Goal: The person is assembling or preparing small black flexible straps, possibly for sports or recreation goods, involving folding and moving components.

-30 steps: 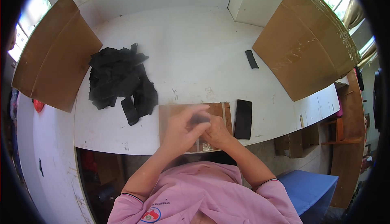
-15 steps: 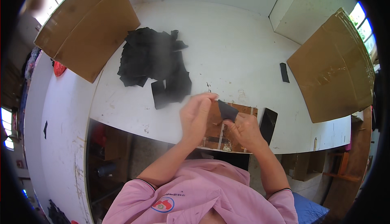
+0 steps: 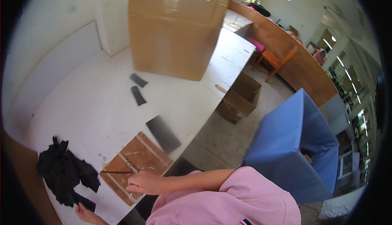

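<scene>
Head view puts the pile (image 3: pixel 61 172) of black fabric at the lower left of the frame, on the white tabletop (image 3: pixel 90 102). At its lower edge the left hand (image 3: pixel 84 214) meets one black piece (image 3: pixel 86 202) with its fingertips. They look to be taking hold of it, though I cannot tell whether that grip has closed. The right hand (image 3: pixel 143 183) is curled, fingers folded in, over the brown board (image 3: pixel 143 155) at lower centre. Its palm is hidden, so I cannot tell whether it grips anything. A thin dark line (image 3: pixel 116 172) runs toward its knuckles; tool or mark on the board, I cannot say.

Two dark strips lie side by side, apart from the pile, left of centre and just below the box (image 3: pixel 175 33). A dark slab (image 3: pixel 163 134), blurred, lies beside the board's upper right edge.

As I judge it, the step in hand is picking a piece from the pile. The next move calls for a firm pinch on that piece alone, drawing it clear without dragging its neighbours along.
</scene>
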A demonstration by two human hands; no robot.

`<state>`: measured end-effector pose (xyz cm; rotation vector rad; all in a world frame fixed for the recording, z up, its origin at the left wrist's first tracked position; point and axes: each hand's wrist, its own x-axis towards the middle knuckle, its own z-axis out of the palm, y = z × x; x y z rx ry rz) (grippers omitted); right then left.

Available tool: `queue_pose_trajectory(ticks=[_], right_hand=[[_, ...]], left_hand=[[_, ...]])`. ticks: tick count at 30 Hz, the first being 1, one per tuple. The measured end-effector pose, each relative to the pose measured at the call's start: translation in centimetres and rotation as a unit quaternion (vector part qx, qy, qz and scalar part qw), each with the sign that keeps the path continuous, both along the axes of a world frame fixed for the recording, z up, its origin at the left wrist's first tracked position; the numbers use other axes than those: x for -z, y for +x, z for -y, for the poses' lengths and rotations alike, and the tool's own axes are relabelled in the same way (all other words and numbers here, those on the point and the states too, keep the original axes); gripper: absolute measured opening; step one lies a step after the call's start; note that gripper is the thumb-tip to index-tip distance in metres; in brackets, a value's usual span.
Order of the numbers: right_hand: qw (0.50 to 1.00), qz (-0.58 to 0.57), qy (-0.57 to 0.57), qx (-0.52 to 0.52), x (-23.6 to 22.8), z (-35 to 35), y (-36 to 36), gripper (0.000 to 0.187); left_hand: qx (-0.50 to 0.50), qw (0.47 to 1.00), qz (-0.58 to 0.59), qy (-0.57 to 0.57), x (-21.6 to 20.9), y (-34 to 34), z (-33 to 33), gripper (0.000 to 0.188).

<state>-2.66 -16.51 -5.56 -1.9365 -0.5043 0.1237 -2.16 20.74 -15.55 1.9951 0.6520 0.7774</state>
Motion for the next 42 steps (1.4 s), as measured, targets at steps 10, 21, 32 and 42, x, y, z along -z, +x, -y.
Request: queue_pose_trajectory(ticks=[10, 21, 32, 42], right_hand=[[0.975, -0.073, 0.182, 0.103, 0.3, -0.2, 0.0, 0.031], [0.965, 0.128, 0.069, 0.219, -1.4, 2.6, 0.2, 0.020], [0.956, 0.228, -0.020, 0.184, -1.1, 2.5, 0.9, 0.018], [0.924, 0.329, -0.101, 0.167, -0.8, 2.7, 0.1, 0.020]], left_hand=[[0.419, 0.874, -0.041, -0.242, -11.9, -1.6, 22.7, 0.035], [0.311, 0.917, -0.005, -0.249, -11.3, -1.5, 26.2, 0.023], [0.353, 0.831, -0.069, -0.424, -14.3, -3.5, 25.5, 0.019], [0.327, 0.757, -0.154, -0.544, -13.9, -3.3, 26.3, 0.012]])
